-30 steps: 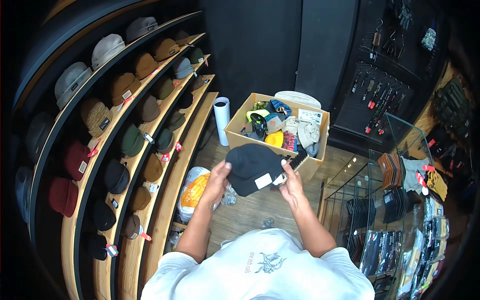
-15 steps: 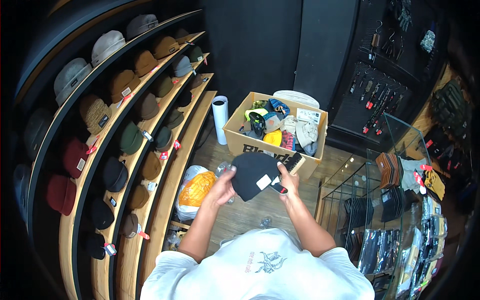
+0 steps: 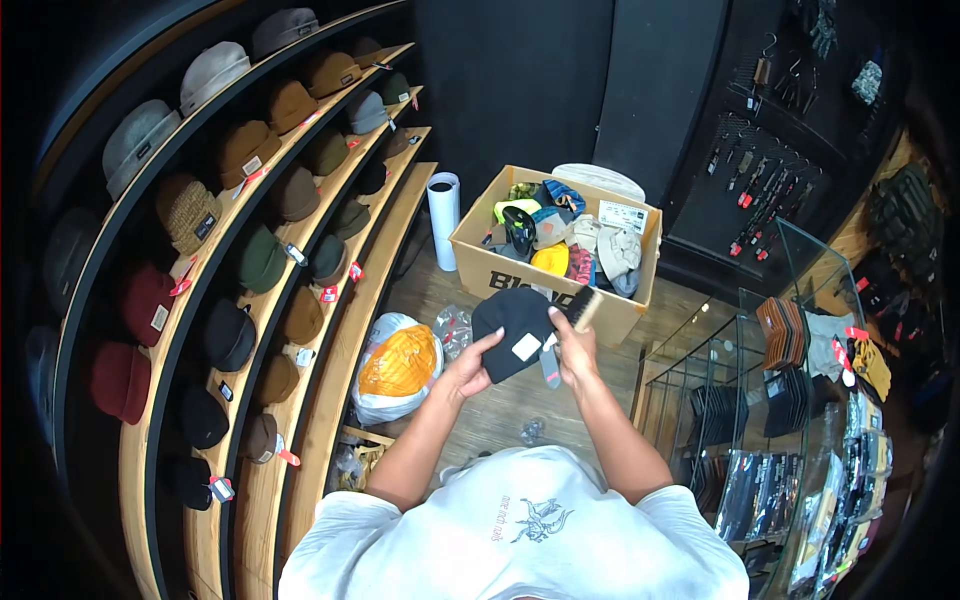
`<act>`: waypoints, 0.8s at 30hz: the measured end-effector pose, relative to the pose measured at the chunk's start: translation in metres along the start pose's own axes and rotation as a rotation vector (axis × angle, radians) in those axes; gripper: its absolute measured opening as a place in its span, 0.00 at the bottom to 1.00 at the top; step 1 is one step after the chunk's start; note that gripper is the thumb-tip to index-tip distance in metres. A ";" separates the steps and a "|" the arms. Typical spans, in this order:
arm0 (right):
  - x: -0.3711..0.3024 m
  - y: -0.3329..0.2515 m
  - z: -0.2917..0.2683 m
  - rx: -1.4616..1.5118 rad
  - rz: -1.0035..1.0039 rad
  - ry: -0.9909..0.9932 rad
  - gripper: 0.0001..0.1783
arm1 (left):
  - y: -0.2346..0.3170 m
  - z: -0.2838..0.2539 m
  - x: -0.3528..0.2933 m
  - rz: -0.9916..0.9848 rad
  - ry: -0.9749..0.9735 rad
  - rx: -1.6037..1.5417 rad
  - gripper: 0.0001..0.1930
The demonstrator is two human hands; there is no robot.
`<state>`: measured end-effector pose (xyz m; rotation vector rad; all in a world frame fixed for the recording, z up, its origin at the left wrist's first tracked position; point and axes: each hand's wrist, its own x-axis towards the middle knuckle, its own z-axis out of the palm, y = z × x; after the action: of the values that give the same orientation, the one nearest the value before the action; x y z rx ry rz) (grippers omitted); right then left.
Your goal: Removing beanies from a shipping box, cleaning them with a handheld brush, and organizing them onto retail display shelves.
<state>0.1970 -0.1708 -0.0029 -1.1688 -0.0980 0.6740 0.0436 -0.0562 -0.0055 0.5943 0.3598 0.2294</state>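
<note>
A black knit beanie (image 3: 512, 318) with a small white patch is stretched between my two hands. At its left edge my left hand (image 3: 470, 370) is closed, pinching the knit with the thumb on top. My right hand (image 3: 575, 352) is closed around a wooden-backed brush (image 3: 588, 308) with dark bristles, its thumb at the beanie's right edge. A grey hang tag (image 3: 550, 368) with a red end dangles from the beanie beside that hand. The right fingers underneath are mostly hidden.
Curved wooden shelves (image 3: 290, 365) with rows of beanies rise on my left. Ahead stands an open cardboard box (image 3: 640, 312) of caps, near a white paper roll (image 3: 443, 220). Plastic bags (image 3: 400, 362) lie on the floor. A glass display case (image 3: 740, 400) is on the right.
The beanie has tilted and drawn in narrower between my hands. My left hand has moved right, and the tag now hangs lower with its grey side showing.
</note>
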 end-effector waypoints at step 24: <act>-0.077 0.003 -0.003 -0.885 -0.687 -0.501 0.26 | -0.002 -0.040 -0.022 0.017 0.034 -0.023 0.27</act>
<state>0.1350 -0.2141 0.0132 -1.6374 -1.2663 0.2703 0.0078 -0.0444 -0.0316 0.5713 0.3850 0.2597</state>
